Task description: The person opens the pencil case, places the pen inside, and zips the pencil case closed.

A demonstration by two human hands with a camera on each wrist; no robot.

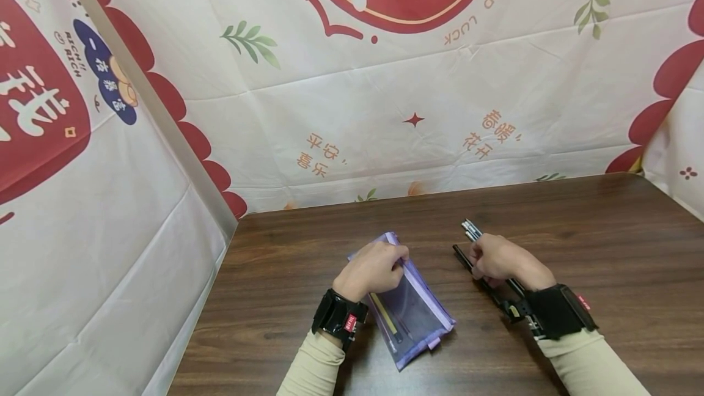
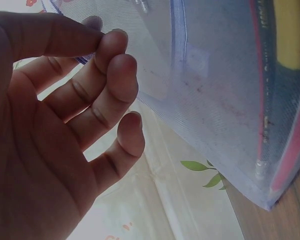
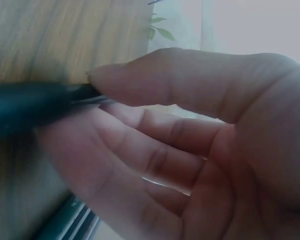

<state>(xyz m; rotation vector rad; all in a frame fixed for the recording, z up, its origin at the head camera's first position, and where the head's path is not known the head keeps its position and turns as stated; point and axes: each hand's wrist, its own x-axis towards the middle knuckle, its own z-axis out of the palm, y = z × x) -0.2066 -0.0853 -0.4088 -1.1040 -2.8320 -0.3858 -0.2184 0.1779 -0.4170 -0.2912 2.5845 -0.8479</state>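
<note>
Hanging behind everything, a white printed cloth meets the far edge of the brown wooden table. Beige sleeves reach in from the near side, each with a black band at the wrist. The purple mesh pouch lies slantwise above the tabletop, its body stretching from beneath the left hand toward the person and to the right. That hand pinches the pouch by its edge, thumb against fingertips, well up toward the far end; one far corner shows just beyond the knuckles. The right hand is apart from the pouch, to its right, holding a black pen between thumb and fingers, with the pen's far end jutting out past the fingertips. Several slim pencils lie close together under this hand, their ends showing beyond it; whether the fingers also hold them cannot be told. Inside the pouch, near the long side below the left hand, a narrow yellow item lies next to a dark pencil.
</note>
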